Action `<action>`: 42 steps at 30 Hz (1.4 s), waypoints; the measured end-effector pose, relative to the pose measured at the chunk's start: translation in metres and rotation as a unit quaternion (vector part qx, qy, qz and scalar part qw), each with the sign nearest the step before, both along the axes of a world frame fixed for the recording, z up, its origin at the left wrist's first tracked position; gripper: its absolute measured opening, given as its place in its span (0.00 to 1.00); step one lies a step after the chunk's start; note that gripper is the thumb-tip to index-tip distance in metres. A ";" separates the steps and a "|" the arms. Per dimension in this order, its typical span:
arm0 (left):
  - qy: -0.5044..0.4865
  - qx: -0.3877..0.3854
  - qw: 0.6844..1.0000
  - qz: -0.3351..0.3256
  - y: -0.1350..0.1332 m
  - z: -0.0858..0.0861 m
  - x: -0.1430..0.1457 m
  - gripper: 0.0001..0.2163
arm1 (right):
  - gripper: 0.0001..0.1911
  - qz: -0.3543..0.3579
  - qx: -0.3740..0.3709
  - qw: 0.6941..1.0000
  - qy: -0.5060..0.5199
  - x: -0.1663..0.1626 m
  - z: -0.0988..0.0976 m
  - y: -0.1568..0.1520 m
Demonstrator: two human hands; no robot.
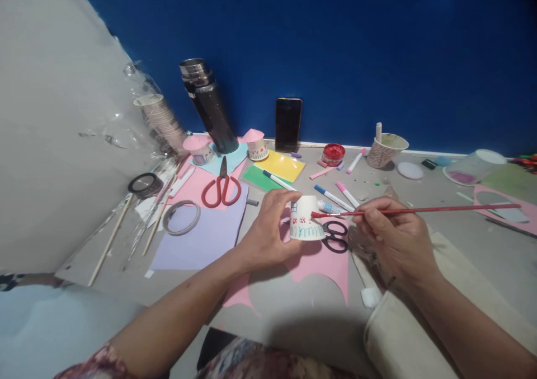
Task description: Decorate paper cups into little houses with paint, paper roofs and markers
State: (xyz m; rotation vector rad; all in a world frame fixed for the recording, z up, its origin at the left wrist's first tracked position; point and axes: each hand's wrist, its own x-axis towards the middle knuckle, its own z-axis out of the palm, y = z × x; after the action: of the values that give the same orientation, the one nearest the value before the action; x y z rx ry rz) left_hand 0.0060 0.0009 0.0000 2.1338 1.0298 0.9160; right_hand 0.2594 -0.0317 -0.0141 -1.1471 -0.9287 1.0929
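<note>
My left hand [274, 222] grips a white paper cup [308, 214], which is upside down, its wide rim at the bottom. Green strokes run along that rim, red marks sit above them, and a blue window shape shows at the left. My right hand [394, 236] pinches a thin red paintbrush [419, 211] lying almost level. Its red bristle tip meets or nearly meets the cup's right side. Behind the cup lie black-handled scissors [335, 237] on pink cut paper [323, 267]. An open tub of red paint [333, 154] stands farther back.
Two cups with pink cone tops [255, 144] stand at the back, near a steel flask [213, 110] and a phone [288, 124]. Red-handled scissors [222, 188] and a tape roll [182, 218] lie left. Several markers [333, 198] and a pen cup [386, 148] are right of centre.
</note>
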 end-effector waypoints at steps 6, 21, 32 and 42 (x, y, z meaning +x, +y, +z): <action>-0.002 -0.018 1.000 0.001 -0.001 0.002 0.000 0.32 | 0.16 0.006 0.005 0.999 -0.035 0.000 -0.002 -0.001; -0.007 -0.016 1.000 -0.006 -0.001 0.002 0.001 0.32 | 0.17 -0.009 0.008 1.000 -0.009 0.000 0.000 -0.001; -0.003 -0.033 0.999 -0.008 -0.001 0.002 0.000 0.33 | 0.16 0.001 0.023 0.999 -0.036 0.001 0.001 -0.001; -0.001 -0.018 1.000 -0.012 0.000 0.002 0.000 0.32 | 0.15 -0.005 0.027 0.998 -0.048 0.001 0.002 -0.003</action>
State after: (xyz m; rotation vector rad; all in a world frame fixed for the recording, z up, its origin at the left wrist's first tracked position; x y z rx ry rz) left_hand 0.0056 0.0011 0.0023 2.1108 1.0097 0.8801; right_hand 0.2603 -0.0345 -0.0123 -1.1657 -1.0199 1.0059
